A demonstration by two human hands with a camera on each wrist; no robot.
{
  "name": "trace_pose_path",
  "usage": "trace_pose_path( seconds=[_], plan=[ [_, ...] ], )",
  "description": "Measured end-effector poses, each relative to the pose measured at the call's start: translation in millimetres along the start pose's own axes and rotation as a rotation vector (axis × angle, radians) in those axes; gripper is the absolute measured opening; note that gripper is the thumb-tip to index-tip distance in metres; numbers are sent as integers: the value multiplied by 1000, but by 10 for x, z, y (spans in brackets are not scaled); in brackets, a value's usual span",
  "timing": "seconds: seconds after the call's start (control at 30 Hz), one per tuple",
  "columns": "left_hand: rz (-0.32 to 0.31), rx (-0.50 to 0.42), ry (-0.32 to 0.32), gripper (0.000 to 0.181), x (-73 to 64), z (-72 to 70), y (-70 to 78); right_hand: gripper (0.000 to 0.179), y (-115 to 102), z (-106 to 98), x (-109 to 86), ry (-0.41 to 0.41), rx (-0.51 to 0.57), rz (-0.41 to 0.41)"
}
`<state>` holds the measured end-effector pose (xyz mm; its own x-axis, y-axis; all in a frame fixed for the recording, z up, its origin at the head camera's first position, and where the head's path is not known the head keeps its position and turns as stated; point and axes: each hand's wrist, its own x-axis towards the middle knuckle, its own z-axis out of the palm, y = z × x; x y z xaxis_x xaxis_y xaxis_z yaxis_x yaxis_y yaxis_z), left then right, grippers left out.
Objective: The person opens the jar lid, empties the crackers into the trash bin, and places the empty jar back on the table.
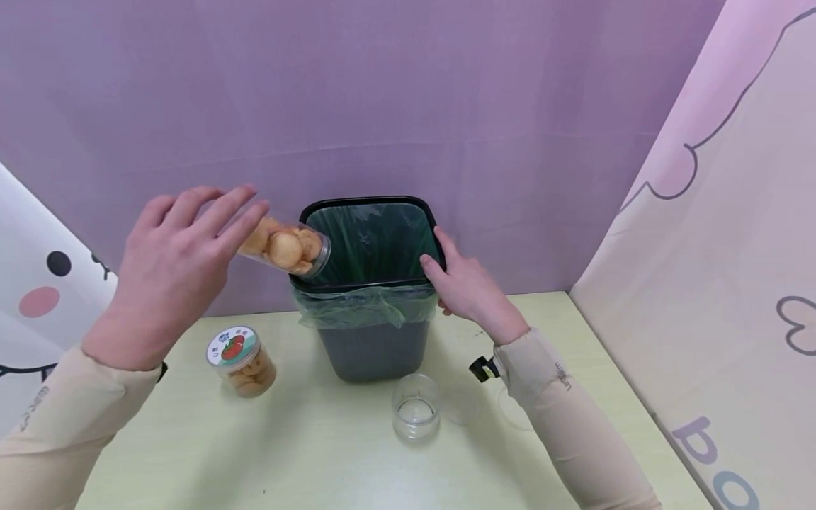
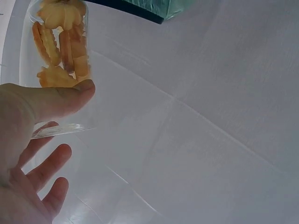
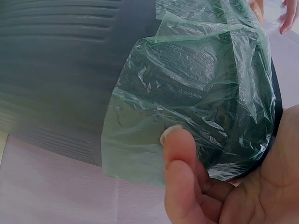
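My left hand pinches a clear plastic jar of golden cookies, thumb on one side as the left wrist view shows. The jar lies tilted, its far end over the left rim of a dark grey trash bin. Cookies fill much of the jar. A thin green bag lines the bin and folds down over its black rim. With thumb over the rim and fingers outside, my right hand grips the bin's right side; its curled fingers show against the bag.
A lidded jar of cookies with a tomato picture on its lid stands left of the bin. In front of the bin is a clear, empty jar, beside a faint transparent disc. A purple cloth hangs behind the table.
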<state>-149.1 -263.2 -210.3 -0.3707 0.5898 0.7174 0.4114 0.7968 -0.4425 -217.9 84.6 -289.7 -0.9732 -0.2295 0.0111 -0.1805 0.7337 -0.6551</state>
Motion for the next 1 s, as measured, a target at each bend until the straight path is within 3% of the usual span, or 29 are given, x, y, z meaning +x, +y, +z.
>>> trace_pose_path(
  seconds=[0.27, 0.5, 0.7, 1.0],
  plan=[
    [-55, 7, 32, 63, 18, 40, 6, 70, -2, 4, -4, 4, -4, -6],
    [-53, 31, -43, 55, -8, 39, 6, 70, -25, 11, 5, 3, 2, -12],
    [-85, 35, -6, 50, -1, 25, 4, 70, -23, 13, 3, -1, 6, -3],
    [-148, 40, -88, 61, -70, -7, -8, 70, -6, 12, -5, 4, 6, -1]
  ],
)
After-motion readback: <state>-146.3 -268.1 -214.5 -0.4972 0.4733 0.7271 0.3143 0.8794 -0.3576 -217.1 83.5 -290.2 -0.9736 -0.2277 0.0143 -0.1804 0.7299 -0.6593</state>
